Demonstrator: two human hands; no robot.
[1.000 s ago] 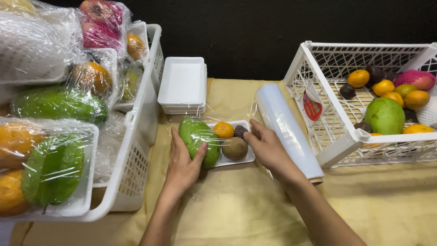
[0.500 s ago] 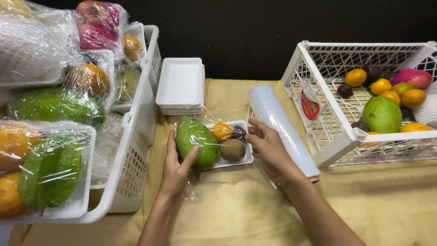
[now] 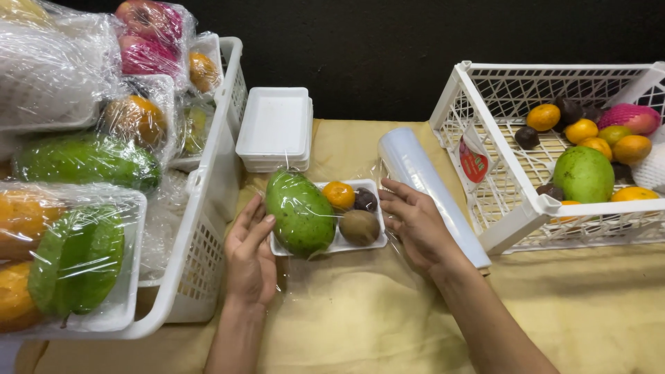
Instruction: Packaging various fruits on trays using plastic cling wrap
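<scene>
Flanking a small white tray (image 3: pixel 331 244) on the surface (image 3: pixel 360 325), both hands lie flat with fingers spread and clamped on nothing: the left hand (image 3: pixel 251 257) presses against the tray's left end beside the mango (image 3: pixel 300 212), the right hand (image 3: pixel 418 225) against its right end. Clear film is stretched over the tray and trails loose onto the cloth in front. Inside sit the mango, a small orange (image 3: pixel 339 194), a dark plum-like fruit (image 3: pixel 365 199) and a kiwi (image 3: pixel 359 226).

The tray looks like thin foam, so it probably bends easily and would dent under a hard squeeze; the mango likely puts most of the weight on the left. The film looks slick and clingy, prone to wrinkling. Taking it from underneath at both short ends seems safest.

A roll of film (image 3: pixel 431 194) lies just right of the tray, touching the right hand's side. A stack of empty trays (image 3: pixel 275 128) stands behind. The left basket (image 3: pixel 208 228) holds wrapped trays, the right basket (image 3: pixel 499 208) loose fruit. The surface wears a yellowish cloth; the backdrop is black.
</scene>
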